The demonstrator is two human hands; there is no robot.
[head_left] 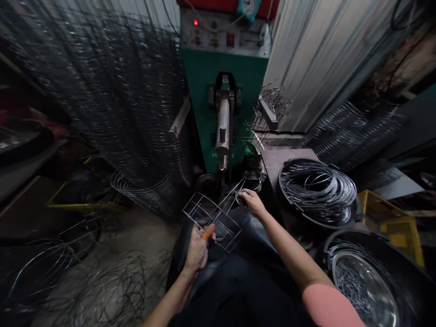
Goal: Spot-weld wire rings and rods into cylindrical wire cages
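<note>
A small wire rack (200, 210), made of thin crossed metal rods, is held tilted above my lap. My left hand (198, 247) is closed on its near left edge, an orange cover (208, 232) on one finger. My right hand (251, 202) pinches a thin curved wire piece (237, 196) at the rack's far right side. Whether that piece is joined to the rack I cannot tell. Just beyond both hands, the metal arm (223, 122) of a green machine (195, 77) points toward me, its lower tip (222, 162) apart from the rack.
Tall stacks of wire grids (136, 104) stand at left, with loose wire (112, 286) on the floor. At right are a black basin (281, 190) of wire rings (316, 186), a steel bowl (384, 290) of small metal pieces, and a yellow crate (391, 222). A red light (195, 22) glows on the machine.
</note>
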